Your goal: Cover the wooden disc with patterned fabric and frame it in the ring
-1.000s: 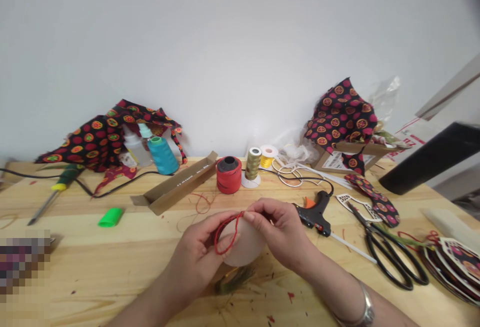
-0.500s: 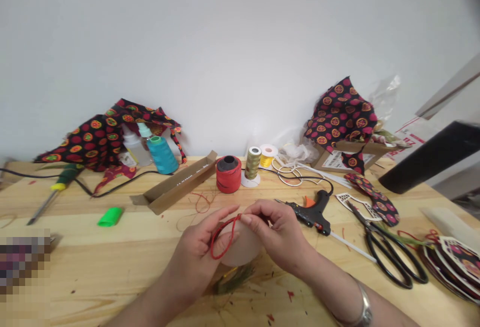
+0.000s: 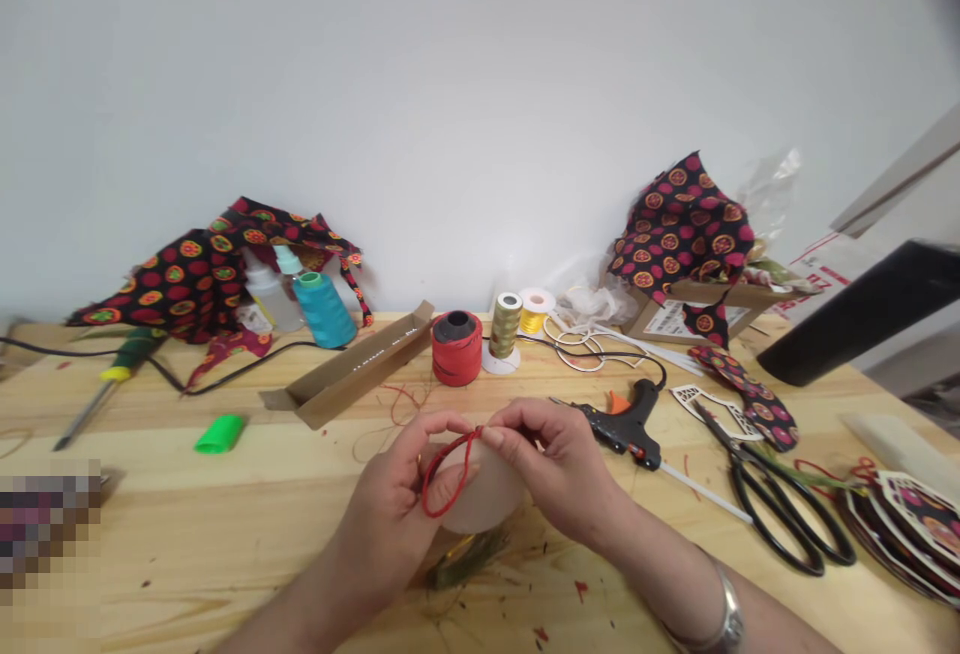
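The left hand (image 3: 386, 504) grasps the pale disc (image 3: 486, 502) and red cord (image 3: 439, 511), between both hands, while the right hand (image 3: 559, 464) pinches them at the top edge; the cord is already looped, its join apparently unfinished, though the grip partly hides it

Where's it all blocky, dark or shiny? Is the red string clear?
Head view: blocky squares cover a patch at lower left; head view: the top right corner is dark; head view: the silver bracelet glints, while the red string shows clearly.
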A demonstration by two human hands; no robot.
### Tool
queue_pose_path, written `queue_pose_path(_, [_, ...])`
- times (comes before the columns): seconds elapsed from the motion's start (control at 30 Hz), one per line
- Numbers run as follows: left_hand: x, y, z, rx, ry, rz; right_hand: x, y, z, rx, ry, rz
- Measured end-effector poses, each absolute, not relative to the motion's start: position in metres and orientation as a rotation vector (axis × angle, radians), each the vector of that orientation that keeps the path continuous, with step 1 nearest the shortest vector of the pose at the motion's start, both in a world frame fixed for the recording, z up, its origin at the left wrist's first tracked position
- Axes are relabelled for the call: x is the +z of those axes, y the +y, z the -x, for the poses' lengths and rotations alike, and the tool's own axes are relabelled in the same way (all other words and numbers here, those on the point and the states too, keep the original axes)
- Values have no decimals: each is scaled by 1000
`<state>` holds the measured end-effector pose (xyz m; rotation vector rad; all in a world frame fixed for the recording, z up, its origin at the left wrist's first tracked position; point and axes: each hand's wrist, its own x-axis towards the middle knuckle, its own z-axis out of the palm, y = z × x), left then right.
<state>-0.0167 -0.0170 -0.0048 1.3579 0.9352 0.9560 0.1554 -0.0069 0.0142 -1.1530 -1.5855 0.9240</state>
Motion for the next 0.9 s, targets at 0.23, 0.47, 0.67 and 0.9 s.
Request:
queue_pose_path(0.23, [-5,-16,16,969,949,-1380,15,-7,-156,969,-1573,1149])
queue_pose_path(0.47, [-4,-18,16,993,965,-1326,13,-8,-155,1099,-1491,1157])
queue_pose_path(0.67, [-6,-16,16,990,966,-1340,13,-8,-156,1104,-1499,1145])
queue_pose_path(0.9, [-8,-15,22,1101,976,-1743,13,-8,-156,1092,-1506,1138])
